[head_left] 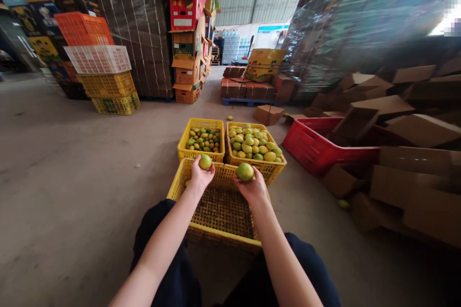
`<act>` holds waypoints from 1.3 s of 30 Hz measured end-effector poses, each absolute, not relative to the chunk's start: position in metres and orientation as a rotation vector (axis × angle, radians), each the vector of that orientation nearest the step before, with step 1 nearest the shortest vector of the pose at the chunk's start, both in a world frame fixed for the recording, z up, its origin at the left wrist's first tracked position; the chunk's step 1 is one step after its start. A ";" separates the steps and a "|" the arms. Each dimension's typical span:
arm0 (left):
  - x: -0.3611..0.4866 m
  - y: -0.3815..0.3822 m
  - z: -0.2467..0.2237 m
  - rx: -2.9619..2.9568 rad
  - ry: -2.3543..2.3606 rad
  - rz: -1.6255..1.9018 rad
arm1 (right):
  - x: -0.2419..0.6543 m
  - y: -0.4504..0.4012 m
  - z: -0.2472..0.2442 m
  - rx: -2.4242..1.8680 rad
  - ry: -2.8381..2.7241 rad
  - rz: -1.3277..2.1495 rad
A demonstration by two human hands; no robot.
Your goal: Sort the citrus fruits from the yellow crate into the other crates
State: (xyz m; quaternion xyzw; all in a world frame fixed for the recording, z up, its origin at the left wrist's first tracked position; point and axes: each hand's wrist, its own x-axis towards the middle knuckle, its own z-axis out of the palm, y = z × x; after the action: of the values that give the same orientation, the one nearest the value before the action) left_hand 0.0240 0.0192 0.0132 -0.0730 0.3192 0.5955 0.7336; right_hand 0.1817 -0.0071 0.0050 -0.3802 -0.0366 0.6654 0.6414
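Note:
My left hand (202, 175) is closed around a small yellow-green lemon (205, 162). A larger green lemon (245, 171) rests in the curled fingers of my right hand (255, 187). Both hands are held above the near yellow crate (223, 233), whose slatted bottom shows between my arms. A bit of yellow-green fruit (187, 183) shows inside it at the left, partly hidden by my left wrist. Just beyond stand two more yellow crates: the left crate (200, 157) holds small green and yellow lemons, and the right crate (268, 170) is heaped with bigger ones.
To the right lie a red crate (313, 146) and a heap of cardboard boxes (414, 177). One lemon (343, 204) is on the floor by them, another fruit (229, 118) behind the crates. Stacked plastic crates (104, 84) and tall box stacks (185, 33) stand farther back.

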 end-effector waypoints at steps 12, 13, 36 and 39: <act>0.023 0.023 0.001 -0.138 0.601 1.208 | 0.179 -0.013 0.006 -0.860 -0.153 1.575; 0.023 0.022 0.002 -0.142 0.612 1.240 | 0.180 -0.013 0.006 -0.854 -0.176 1.582; 0.075 0.021 0.001 -0.011 0.675 1.070 | 0.189 -0.022 0.005 -0.754 -0.407 1.574; 0.083 0.023 -0.005 -0.007 0.637 1.022 | 0.195 -0.027 0.009 -0.765 -0.395 1.583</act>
State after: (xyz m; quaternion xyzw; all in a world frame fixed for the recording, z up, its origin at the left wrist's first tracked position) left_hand 0.0831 0.0231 -0.0055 -0.0032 0.2994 0.4807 0.8242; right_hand 0.1955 -0.0266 0.0085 -0.3327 -0.1717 0.6888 0.6208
